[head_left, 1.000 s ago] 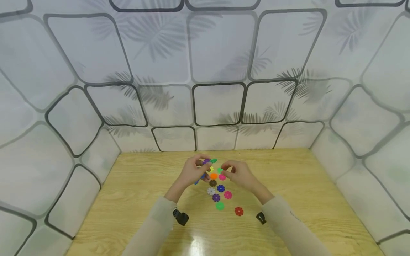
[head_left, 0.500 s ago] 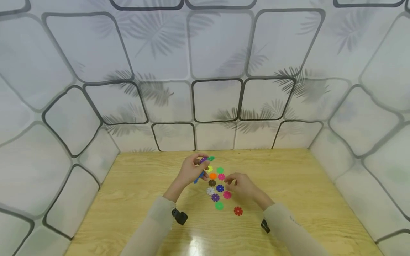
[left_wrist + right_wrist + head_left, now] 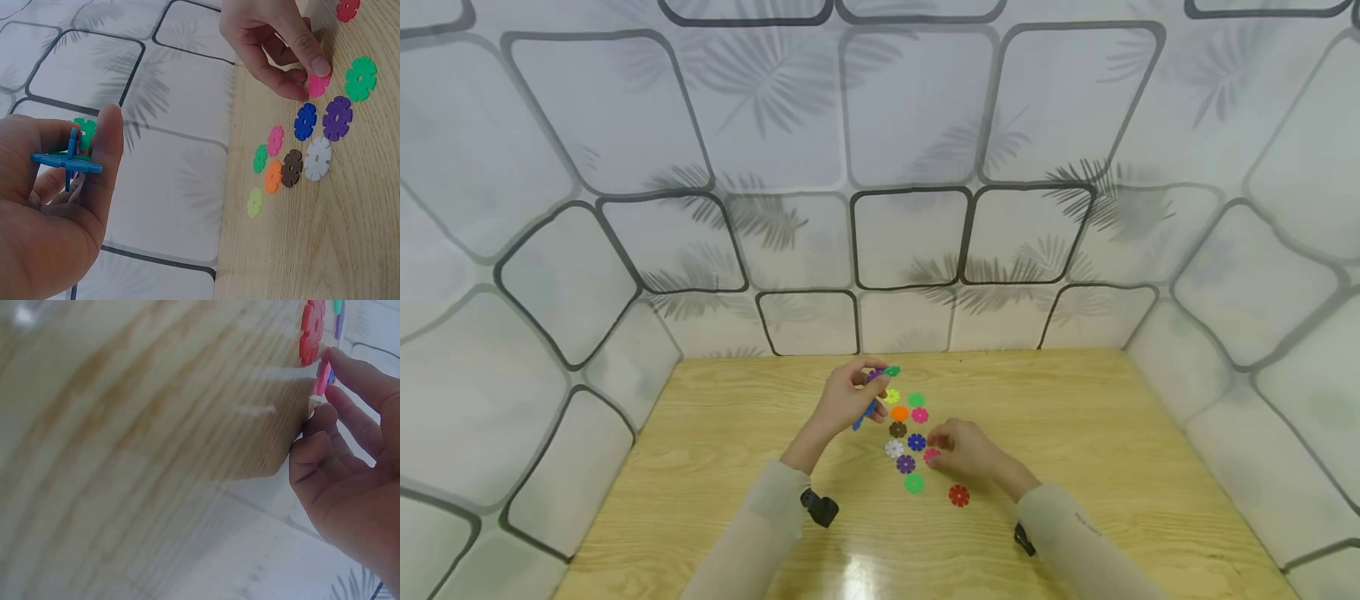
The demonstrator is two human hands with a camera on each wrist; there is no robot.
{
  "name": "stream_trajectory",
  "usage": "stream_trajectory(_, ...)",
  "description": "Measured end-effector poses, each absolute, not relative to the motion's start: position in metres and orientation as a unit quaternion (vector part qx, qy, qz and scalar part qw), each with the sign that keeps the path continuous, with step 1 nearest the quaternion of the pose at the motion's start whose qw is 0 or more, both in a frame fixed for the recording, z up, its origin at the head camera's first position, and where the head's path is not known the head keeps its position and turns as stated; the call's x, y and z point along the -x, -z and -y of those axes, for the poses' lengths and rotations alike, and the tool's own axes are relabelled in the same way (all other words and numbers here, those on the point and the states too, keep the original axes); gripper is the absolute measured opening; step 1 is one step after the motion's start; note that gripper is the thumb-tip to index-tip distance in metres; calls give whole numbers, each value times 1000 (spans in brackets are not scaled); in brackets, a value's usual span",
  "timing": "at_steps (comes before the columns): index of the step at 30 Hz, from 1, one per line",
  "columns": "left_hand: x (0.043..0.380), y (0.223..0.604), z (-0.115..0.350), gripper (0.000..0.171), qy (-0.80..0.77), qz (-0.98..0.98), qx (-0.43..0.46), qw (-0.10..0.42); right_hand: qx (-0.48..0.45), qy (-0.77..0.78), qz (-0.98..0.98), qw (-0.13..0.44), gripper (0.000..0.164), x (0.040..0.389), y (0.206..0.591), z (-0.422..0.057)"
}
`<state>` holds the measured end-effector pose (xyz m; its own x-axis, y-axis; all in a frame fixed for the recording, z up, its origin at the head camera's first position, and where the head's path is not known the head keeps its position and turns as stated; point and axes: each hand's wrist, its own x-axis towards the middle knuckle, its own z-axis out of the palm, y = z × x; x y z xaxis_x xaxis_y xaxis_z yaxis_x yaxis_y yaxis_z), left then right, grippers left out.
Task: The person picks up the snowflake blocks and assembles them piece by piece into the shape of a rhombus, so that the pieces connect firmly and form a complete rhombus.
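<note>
The left hand [image 3: 56, 212] holds a small construction of flat, notched plastic discs [image 3: 67, 164], coloured blue, purple and green, above the light wooden table [image 3: 685, 467]. Its fingers and thumb are curled around this construction; two blue discs cross each other on the side toward the left wrist camera.

The right hand [image 3: 966, 450] is low at the table, with a bright pink, flower-shaped plastic disc [image 3: 319, 85] between the tips of thumb and forefinger. The thumb touches this disc, but I cannot tell if the fingers are clamped on it.

To the left of this hand, a dark blue notched disc [image 3: 917, 442] lies just beside the pink one, and a purple notched disc [image 3: 906, 464] and a white notched disc [image 3: 894, 449] lie near. A green notched disc [image 3: 913, 483] and a red notched disc [image 3: 958, 496] are closer to the person. Farther away lie brown [image 3: 898, 429], orange [image 3: 899, 413] and yellow discs [image 3: 892, 396].
</note>
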<state>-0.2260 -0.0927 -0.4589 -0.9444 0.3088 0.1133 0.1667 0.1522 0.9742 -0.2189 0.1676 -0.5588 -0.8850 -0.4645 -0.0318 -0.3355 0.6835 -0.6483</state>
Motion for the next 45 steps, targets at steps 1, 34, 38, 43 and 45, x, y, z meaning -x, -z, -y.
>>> stream_trajectory(1,226,459,93,32,-631,-757,-158,56,220,331,-913,97,22,220,560,-168)
stream_trajectory(34,231,461,98,34,-620,-762,-176,59,208,470,-857,36,23,217,512,-165)
stream_trajectory(38,232,462,98,33,-619,-763,-176,63,196,487,-851,13,23,219,500,-160)
stream_trajectory(43,233,462,99,34,-621,-762,-174,68,181,511,-840,-6,24,222,485,-154)
stream_trajectory(45,233,462,99,35,-619,-763,-174,69,184,520,-834,-15,24,224,480,-152)
